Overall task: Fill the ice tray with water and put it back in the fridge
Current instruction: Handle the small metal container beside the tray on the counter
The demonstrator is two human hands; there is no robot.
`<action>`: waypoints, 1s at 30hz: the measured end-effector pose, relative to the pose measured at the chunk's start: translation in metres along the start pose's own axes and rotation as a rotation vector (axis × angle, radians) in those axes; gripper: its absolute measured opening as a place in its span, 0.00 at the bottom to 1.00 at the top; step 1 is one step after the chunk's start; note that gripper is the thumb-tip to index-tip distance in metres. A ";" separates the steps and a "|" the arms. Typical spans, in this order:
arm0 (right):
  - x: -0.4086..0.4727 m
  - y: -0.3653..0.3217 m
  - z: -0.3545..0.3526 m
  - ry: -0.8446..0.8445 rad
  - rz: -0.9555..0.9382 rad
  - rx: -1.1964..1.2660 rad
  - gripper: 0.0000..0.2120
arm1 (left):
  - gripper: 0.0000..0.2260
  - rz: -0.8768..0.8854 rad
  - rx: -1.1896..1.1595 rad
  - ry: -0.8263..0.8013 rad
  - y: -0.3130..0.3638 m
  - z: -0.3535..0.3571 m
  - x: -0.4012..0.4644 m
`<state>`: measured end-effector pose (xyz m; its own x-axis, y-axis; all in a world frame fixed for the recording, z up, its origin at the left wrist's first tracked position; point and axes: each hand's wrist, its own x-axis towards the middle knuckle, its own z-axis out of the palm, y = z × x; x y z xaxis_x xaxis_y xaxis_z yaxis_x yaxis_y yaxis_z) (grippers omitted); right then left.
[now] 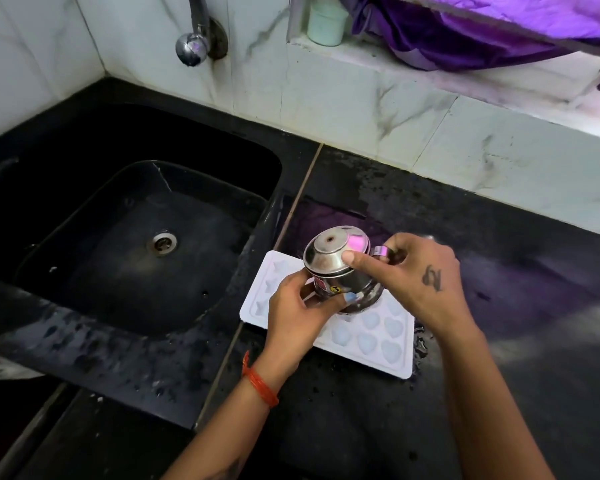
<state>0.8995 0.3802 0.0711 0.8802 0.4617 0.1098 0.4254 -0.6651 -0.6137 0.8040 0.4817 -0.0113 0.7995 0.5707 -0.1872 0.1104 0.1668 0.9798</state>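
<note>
While the steel cup is being gripped by both the left hand and right hand and tipped over the ice tray, filling's looking underway; the leftover cavities probably need topping next.

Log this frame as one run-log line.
step: pouring | steel mug upended over ice tray | left hand steadies mug | right hand grips handle | tray on counter

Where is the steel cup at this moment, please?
In the head view, the steel cup is tipped nearly upside down just above the white ice tray, held by the left hand and right hand, right of the sink.
</note>
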 end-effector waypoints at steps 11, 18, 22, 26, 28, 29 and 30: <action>0.000 -0.015 0.007 0.049 -0.044 -0.165 0.27 | 0.15 -0.048 -0.074 -0.042 -0.005 -0.007 0.001; -0.001 -0.016 0.008 0.059 -0.040 -0.161 0.27 | 0.16 -0.055 -0.077 -0.059 -0.002 -0.009 0.003; -0.001 -0.013 0.006 0.032 0.004 -0.095 0.25 | 0.16 -0.023 -0.039 -0.036 0.000 -0.008 0.003; -0.001 -0.002 0.005 0.015 0.088 0.054 0.25 | 0.20 0.007 0.086 0.046 0.000 -0.007 0.005; -0.001 0.003 0.005 0.016 0.137 0.149 0.26 | 0.22 0.012 0.134 0.064 0.002 -0.006 0.006; -0.002 0.005 0.004 0.015 0.160 0.186 0.26 | 0.23 0.013 0.154 0.069 0.003 -0.005 0.006; -0.002 0.006 0.003 0.016 0.176 0.209 0.26 | 0.23 0.013 0.169 0.068 0.005 -0.004 0.006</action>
<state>0.8996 0.3769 0.0642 0.9405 0.3397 -0.0017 0.2147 -0.5981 -0.7721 0.8068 0.4892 -0.0081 0.7602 0.6263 -0.1728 0.2021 0.0249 0.9791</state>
